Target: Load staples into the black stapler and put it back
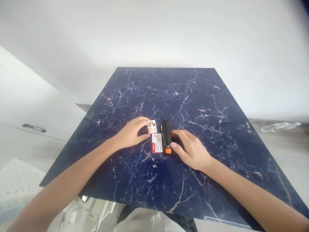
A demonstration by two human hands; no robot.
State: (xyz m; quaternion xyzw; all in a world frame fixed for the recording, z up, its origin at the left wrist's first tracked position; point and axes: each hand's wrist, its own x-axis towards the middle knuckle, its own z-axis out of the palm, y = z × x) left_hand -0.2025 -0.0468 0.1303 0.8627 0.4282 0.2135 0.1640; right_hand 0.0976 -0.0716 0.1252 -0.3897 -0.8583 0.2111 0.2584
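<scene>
Near the middle of the table lies a black stapler (166, 137) with an orange patch at its near end. Against its left side sit two flat white-and-red boxes: a smaller box (152, 127) and, nearer to me, a larger box (157, 143). My left hand (132, 132) has its index finger at the smaller box's upper left and its thumb by the lower left corner, closed about that box. My right hand (190, 148) rests to the right of the stapler, thumb and index finger apart, their tips against its right side. The other right fingers are partly hidden.
The dark blue marble-patterned table (159, 93) reaches back to a white wall (169, 35). On the left is a white cabinet door with a dark handle (34, 128). A clear plastic item (280, 126) lies on a ledge at the right. White perforated plastic (18, 180) shows lower left.
</scene>
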